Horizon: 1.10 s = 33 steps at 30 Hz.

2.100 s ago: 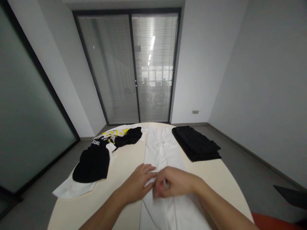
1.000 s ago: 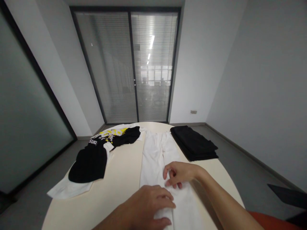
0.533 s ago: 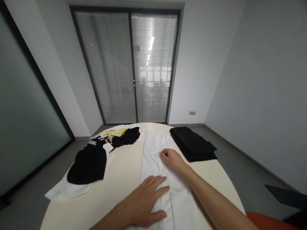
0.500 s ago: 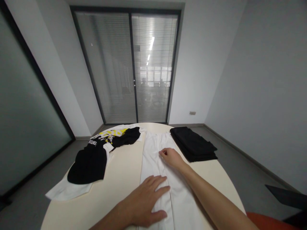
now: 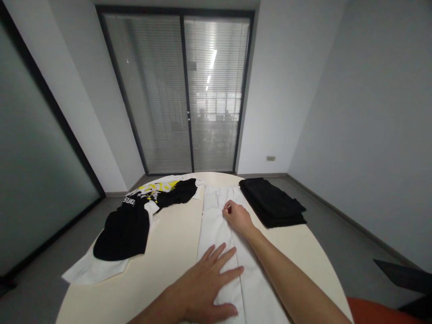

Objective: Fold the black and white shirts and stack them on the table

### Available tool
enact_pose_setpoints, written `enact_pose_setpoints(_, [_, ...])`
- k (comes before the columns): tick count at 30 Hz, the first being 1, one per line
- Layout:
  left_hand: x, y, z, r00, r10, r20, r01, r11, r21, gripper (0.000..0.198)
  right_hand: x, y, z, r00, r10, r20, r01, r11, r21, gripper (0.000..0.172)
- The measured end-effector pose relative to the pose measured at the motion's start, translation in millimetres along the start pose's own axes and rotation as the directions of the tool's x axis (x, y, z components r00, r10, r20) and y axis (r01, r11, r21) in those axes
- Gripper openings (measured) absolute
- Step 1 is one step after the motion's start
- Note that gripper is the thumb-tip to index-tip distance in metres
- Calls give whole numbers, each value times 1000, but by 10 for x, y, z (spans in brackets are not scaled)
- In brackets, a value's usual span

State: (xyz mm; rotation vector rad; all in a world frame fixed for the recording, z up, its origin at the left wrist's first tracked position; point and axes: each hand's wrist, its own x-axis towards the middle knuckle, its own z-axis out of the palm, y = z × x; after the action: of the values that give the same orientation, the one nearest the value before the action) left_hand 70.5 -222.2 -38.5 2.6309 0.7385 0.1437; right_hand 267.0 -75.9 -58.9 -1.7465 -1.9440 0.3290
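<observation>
Round cream table (image 5: 175, 238), seen from its near edge.

Left edge: black garment (image 5: 123, 229) spread over a white garment (image 5: 89, 273); the white one overhangs the table's left edge. Just beyond, toward the far-left edge, a black-and-white shirt with yellow print (image 5: 162, 191), crumpled and touching the black garment.

Centre: white trousers (image 5: 216, 222) laid flat lengthwise, from the far edge to the near edge, with the centre seam visible.

Left hand (image 5: 205, 285): palm down on the near part of the white trousers, close to the near edge. Fingers released, spread and straight, pressing the cloth flat; the thumb lies along the fabric at the bottom of the view.

Right hand (image 5: 238, 217): farther along the same trousers, toward the far edge, forearm lying over the right leg of the garment. Fingers curled, tips at the cloth near the seam. Cannot tell whether they pinch fabric or only rest on it.

Right edge: folded black garments (image 5: 273, 203) in a neat stack, just beside the trousers, not touching them.
</observation>
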Motion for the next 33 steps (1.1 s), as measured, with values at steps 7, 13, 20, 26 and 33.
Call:
enact_pose_setpoints(7, [-21, -25, 71, 990, 106, -90, -105, 994, 22, 45, 75, 214, 68, 995, -96, 21, 90, 976, 201, 22])
enact_pose_setpoints(13, [-1, -47, 34, 962, 192, -195, -188, 981, 41, 10, 98, 356, 120, 983, -176, 45, 152, 931, 332, 25])
enact_pose_setpoints(20, [26, 51, -17, 962, 175, -209, -183, 983, -23, 13, 111, 362, 159, 984, -177, 14, 160, 920, 357, 23])
enact_pose_setpoints(26, [81, 38, 180, 958, 222, -182, -196, 969, 148, 18, 63, 309, 20, 978, -207, 32, 189, 938, 290, 29])
enact_pose_setpoints(33, [125, 187, 277, 931, 343, -121, -278, 886, 372, 5, -30, 390, -195, 944, -313, 102, 300, 946, 126, 46])
